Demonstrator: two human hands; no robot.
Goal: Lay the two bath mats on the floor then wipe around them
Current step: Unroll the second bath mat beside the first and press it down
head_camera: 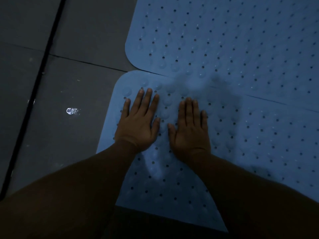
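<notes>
With both palms flat on the near blue perforated rubber bath mat (241,144), you appear to be at the pressing-down step: seating the mat on the dark grey tiled floor (72,40).

Observations:
- Left hand (138,125) lies near the mat's far left rounded corner; fingers (148,99) extended, lightly spread, gripping nothing.
- Right hand (189,130) lies just beside it, thumbs close but apart; fingers straight and close together, flat on the mat, also holding nothing.
- The far blue perforated rubber bath mat (224,40) lies flat beyond it. Their long edges run alongside each other and look to meet at the seam; the light is too dim to tell butting from a slight overlap.
- Both mats show round holes and raised domes, probably suction cups showing through.
- A small bright wet-looking spot (72,111) sits on the tile, left of the near mat and well apart from it.
- No cloth or wiper in view.

Judgement on technique: press with the whole palm, not the fingertips, and work outward from the corner along the edges so the cups grip and no air stays trapped. Watch that the push does not slide the near mat under or over the far one. Check the right-hand and near edges, which are partly out of frame or hidden by your arms. Wiping around the mats is not yet begun; the wet spot is a likely first target.
</notes>
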